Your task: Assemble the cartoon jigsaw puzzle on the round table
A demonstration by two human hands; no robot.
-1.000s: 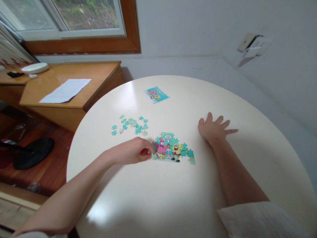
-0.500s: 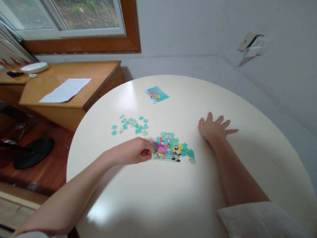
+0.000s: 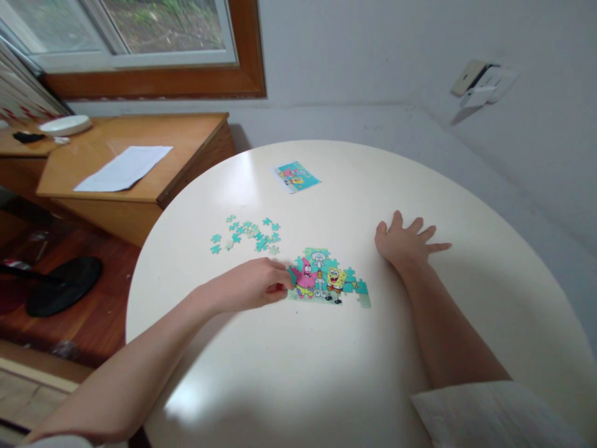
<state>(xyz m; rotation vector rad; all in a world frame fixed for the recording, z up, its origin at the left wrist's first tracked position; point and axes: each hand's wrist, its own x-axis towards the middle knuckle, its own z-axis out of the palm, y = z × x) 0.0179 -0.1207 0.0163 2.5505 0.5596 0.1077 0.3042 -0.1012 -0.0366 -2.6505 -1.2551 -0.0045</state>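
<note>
A partly joined cartoon jigsaw (image 3: pixel 329 280) lies in the middle of the round cream table (image 3: pixel 326 373). My left hand (image 3: pixel 259 284) is curled in a pinch at the jigsaw's left edge, fingertips touching it; whether a piece is between them is hidden. My right hand (image 3: pixel 405 242) lies flat on the table to the right of the jigsaw, fingers spread, holding nothing. Several loose teal pieces (image 3: pixel 247 233) are scattered just beyond my left hand.
A small picture card (image 3: pixel 296 177) lies near the table's far edge. To the left stands a wooden desk (image 3: pixel 186 149) with a sheet of paper (image 3: pixel 124 168) and a white dish (image 3: pixel 65 126). A black fan base (image 3: pixel 63 286) sits on the floor.
</note>
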